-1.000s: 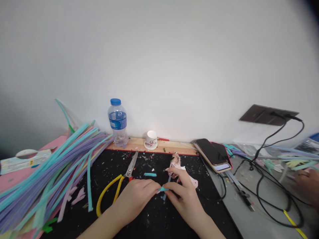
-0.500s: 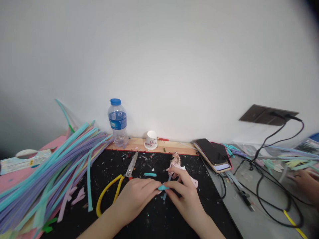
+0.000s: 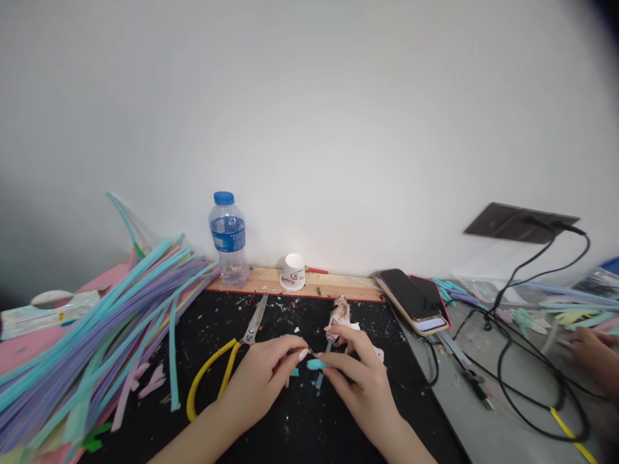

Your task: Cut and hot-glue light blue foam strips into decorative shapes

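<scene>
My right hand (image 3: 360, 370) pinches a short turquoise fuzzy piece (image 3: 316, 364), like a pipe cleaner, over the black mat (image 3: 309, 432). Close beside it, the fingertips of my left hand (image 3: 273, 367) are pressed together, with a thin dark sliver at their tips. A turquoise bit (image 3: 294, 372) shows just under the left fingers; whether they hold it I cannot tell. Behind my right hand lies a pale pink object (image 3: 340, 314) with a stained brownish end, partly covered by the fingers. Yellow-handled scissors (image 3: 227, 361) lie partly spread to the left of my left hand.
A heap of pastel pipe cleaners (image 3: 130, 322) covers the left side. A water bottle (image 3: 228, 241) and a paper cup (image 3: 293, 272) stand along the wall. Phones (image 3: 413, 296) and black cables (image 3: 503, 361) lie to the right. Another person's hand (image 3: 592, 354) is at the far right.
My left hand has let go of the turquoise piece's left end and drawn slightly up and left, its fingertips closing on a thin dark sliver. My right hand stays almost in place.
</scene>
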`<state>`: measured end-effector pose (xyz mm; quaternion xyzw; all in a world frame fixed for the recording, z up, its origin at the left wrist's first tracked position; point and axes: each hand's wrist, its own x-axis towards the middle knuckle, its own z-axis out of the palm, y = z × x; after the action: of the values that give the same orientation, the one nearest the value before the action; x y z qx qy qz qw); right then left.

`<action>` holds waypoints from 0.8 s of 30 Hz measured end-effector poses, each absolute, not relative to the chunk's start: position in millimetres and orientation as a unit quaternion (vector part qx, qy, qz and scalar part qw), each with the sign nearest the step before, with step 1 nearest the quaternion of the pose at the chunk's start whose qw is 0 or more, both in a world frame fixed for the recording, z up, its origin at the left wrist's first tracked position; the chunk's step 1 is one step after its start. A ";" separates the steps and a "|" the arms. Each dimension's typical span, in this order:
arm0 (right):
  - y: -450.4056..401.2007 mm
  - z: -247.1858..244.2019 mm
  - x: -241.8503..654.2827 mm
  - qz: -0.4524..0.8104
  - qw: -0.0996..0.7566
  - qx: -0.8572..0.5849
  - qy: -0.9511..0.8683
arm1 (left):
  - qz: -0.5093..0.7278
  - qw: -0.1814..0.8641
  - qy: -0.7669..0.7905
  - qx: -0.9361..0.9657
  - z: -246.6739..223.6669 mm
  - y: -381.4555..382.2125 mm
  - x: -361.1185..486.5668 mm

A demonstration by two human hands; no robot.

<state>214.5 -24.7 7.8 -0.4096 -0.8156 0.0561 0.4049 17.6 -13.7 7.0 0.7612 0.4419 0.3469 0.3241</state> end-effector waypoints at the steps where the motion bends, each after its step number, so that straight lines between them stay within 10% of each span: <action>1: -25.2 7.3 214.6 0.054 0.409 -0.407 -0.815 | 0.349 0.356 0.450 0.741 7.9 -13.5 19.1; 24: -28.0 8.3 209.0 0.076 0.414 -0.392 -0.818 | 0.419 0.621 0.415 0.517 -1.7 -12.7 30.3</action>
<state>209.0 -28.0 8.3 -0.3919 -0.8183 0.0760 0.4136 30.3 -12.7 -1.7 0.5168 0.4148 0.4189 0.6208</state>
